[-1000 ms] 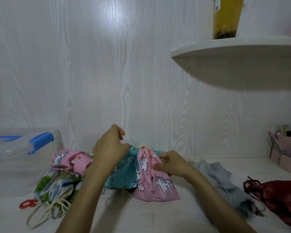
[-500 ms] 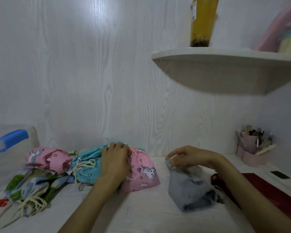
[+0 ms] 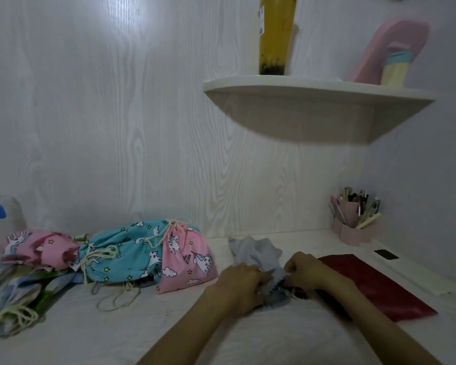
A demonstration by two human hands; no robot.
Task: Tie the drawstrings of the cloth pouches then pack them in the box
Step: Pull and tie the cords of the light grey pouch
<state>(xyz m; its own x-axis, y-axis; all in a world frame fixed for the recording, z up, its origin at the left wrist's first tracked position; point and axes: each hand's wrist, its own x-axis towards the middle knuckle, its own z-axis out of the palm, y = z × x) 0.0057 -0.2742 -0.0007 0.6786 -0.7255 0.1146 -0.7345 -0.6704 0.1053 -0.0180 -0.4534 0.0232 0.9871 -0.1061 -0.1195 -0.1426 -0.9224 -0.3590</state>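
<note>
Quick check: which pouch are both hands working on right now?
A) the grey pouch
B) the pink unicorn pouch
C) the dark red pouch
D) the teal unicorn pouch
A: the left hand and the right hand both grip the near end of the grey pouch.

Bare white tabletop (image 3: 111, 335) near me and left of my arms, open for passing. Pile of printed pouches (image 3: 132, 252) blocks far left. Dark red pouch (image 3: 374, 283) lies right. Pink pen holder (image 3: 353, 227) far right corner; corner shelf (image 3: 313, 101) overhead.
</note>
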